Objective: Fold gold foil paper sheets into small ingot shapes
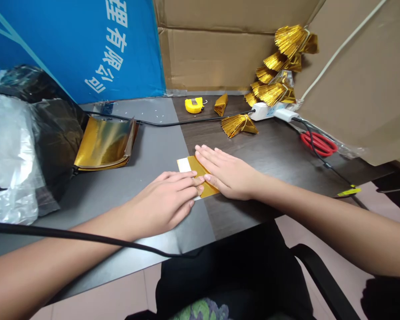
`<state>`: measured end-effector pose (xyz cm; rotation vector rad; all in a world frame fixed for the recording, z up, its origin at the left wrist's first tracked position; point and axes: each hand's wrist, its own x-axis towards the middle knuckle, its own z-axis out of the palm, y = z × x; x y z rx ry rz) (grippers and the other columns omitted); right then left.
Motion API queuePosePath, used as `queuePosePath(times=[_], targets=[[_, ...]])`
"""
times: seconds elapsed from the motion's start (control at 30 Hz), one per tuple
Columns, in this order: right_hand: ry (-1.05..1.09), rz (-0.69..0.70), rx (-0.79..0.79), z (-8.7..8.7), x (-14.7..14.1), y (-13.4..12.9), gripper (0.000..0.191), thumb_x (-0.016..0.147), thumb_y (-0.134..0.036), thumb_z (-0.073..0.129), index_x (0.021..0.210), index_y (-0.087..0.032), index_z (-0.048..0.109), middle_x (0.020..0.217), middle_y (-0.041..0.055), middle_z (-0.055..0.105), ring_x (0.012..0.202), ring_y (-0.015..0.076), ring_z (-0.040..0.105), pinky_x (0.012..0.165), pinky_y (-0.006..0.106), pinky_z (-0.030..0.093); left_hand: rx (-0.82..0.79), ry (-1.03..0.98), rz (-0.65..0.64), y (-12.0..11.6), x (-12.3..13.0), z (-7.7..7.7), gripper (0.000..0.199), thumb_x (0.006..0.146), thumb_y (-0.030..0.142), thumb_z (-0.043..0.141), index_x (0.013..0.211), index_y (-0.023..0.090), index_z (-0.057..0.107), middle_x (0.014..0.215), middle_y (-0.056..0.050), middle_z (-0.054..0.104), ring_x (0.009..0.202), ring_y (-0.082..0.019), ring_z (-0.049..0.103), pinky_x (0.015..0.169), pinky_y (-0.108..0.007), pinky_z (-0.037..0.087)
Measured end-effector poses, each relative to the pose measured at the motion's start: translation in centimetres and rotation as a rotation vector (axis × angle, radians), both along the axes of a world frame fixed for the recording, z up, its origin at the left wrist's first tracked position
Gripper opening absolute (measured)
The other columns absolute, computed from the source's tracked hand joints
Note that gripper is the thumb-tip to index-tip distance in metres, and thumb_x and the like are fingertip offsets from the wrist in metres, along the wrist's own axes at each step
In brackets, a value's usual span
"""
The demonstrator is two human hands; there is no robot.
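Note:
A sheet of gold foil paper, with a white strip along its left side, lies partly folded on the table under both my hands. My left hand rests on its lower left part, fingers stretched out flat, with a bandage or tape on one finger. My right hand lies flat over the right side of the paper, its fingers extended and its thumb close to my left fingertips. Parts of the sheet are hidden beneath the hands.
A stack of gold paper lies at left beside plastic bags. Behind are a yellow tape measure, a folded gold piece, a gold pleated fan, more stacked fans, a power strip and a red cable coil.

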<state>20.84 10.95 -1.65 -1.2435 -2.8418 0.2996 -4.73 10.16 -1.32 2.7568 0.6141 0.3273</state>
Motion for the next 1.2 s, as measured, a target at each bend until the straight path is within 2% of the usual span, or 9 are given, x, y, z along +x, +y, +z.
queuePosePath(times=[0.17, 0.3, 0.43, 0.5, 0.73, 0.87, 1.0, 1.1, 1.2], targets=[[-0.088, -0.104, 0.01, 0.1, 0.8, 1.9, 0.067, 0.105, -0.039, 0.03, 0.155, 0.006, 0.032, 0.164, 0.0268, 0.026, 0.154, 0.0367, 0.026, 0.124, 0.057, 0.031, 0.01, -0.018, -0.003, -0.1, 0.1, -0.2, 0.033, 0.102, 0.027, 0.039, 0.125, 0.024, 0.063, 0.147, -0.001, 0.06, 0.138, -0.019, 0.055, 0.111, -0.038, 0.045], [-0.085, -0.162, 0.021, 0.7, -0.7, 1.5, 0.066, 0.104, -0.036, 0.03, 0.153, 0.008, 0.036, 0.161, 0.03, 0.028, 0.153, 0.0378, 0.028, 0.122, 0.059, 0.032, -0.001, -0.024, -0.002, -0.1, 0.1, -0.1, 0.032, 0.102, 0.026, 0.039, 0.125, 0.024, 0.062, 0.145, -0.002, 0.061, 0.137, -0.018, 0.055, 0.11, -0.037, 0.045], [0.032, -0.003, -0.005, 0.7, -2.2, -0.1, 0.063, 0.108, -0.038, 0.022, 0.156, 0.001, 0.035, 0.165, 0.0231, 0.026, 0.156, 0.0304, 0.022, 0.126, 0.053, 0.029, -0.048, 0.024, -0.007, 0.0, 0.1, 0.4, 0.03, 0.102, 0.026, 0.04, 0.119, 0.023, 0.064, 0.131, -0.004, 0.068, 0.128, -0.019, 0.06, 0.107, -0.039, 0.046], [0.022, 0.027, -0.029, 0.4, -2.2, -0.5, 0.064, 0.108, -0.039, 0.02, 0.157, 0.001, 0.033, 0.166, 0.0224, 0.024, 0.157, 0.031, 0.02, 0.126, 0.054, 0.028, -0.056, 0.04, -0.011, 0.0, 0.1, 0.5, 0.03, 0.102, 0.027, 0.039, 0.116, 0.023, 0.065, 0.13, -0.004, 0.069, 0.127, -0.02, 0.061, 0.107, -0.04, 0.047], [-0.017, -0.008, -0.027, 0.3, -0.3, -0.5, 0.064, 0.108, -0.039, 0.022, 0.159, -0.002, 0.028, 0.166, 0.0211, 0.023, 0.157, 0.0309, 0.021, 0.125, 0.057, 0.028, -0.04, 0.037, -0.011, 0.1, -0.1, 0.6, 0.029, 0.102, 0.029, 0.037, 0.112, 0.022, 0.063, 0.133, -0.004, 0.068, 0.128, -0.021, 0.061, 0.104, -0.04, 0.05], [-0.068, -0.019, -0.021, 1.1, 0.7, -2.4, 0.064, 0.108, -0.038, 0.024, 0.159, 0.0, 0.026, 0.167, 0.0209, 0.02, 0.156, 0.0344, 0.02, 0.124, 0.059, 0.03, -0.017, -0.008, 0.003, 0.4, -0.4, 0.7, 0.03, 0.101, 0.034, 0.038, 0.107, 0.022, 0.065, 0.126, -0.004, 0.071, 0.125, -0.024, 0.063, 0.101, -0.041, 0.05], [-0.067, 0.023, -0.003, 2.0, 1.0, -5.1, 0.06, 0.107, -0.034, 0.028, 0.157, 0.0, 0.033, 0.166, 0.0209, 0.024, 0.156, 0.0352, 0.02, 0.124, 0.061, 0.028, 0.025, -0.077, 0.108, 0.8, -0.5, 0.2, 0.032, 0.101, 0.034, 0.039, 0.094, 0.021, 0.067, 0.111, -0.004, 0.073, 0.122, -0.023, 0.064, 0.095, -0.037, 0.049], [-0.004, 0.109, -0.016, 2.5, 0.5, -6.9, 0.055, 0.105, -0.026, 0.036, 0.153, -0.001, 0.041, 0.163, 0.0202, 0.033, 0.156, 0.0308, 0.022, 0.126, 0.056, 0.028, 0.045, -0.075, 0.155, 1.1, -0.5, 0.0, 0.032, 0.097, 0.046, 0.051, 0.086, 0.02, 0.066, 0.107, -0.005, 0.071, 0.111, -0.022, 0.064, 0.087, -0.035, 0.047], [0.093, 0.156, -0.049, 2.8, 0.0, -7.8, 0.054, 0.104, -0.025, 0.041, 0.153, -0.004, 0.043, 0.162, 0.019, 0.036, 0.155, 0.0266, 0.028, 0.126, 0.05, 0.03, 0.061, -0.028, 0.175, 1.0, -0.6, 0.2, 0.033, 0.093, 0.052, 0.056, 0.094, 0.021, 0.067, 0.106, -0.006, 0.067, 0.1, -0.022, 0.059, 0.081, -0.035, 0.043]])
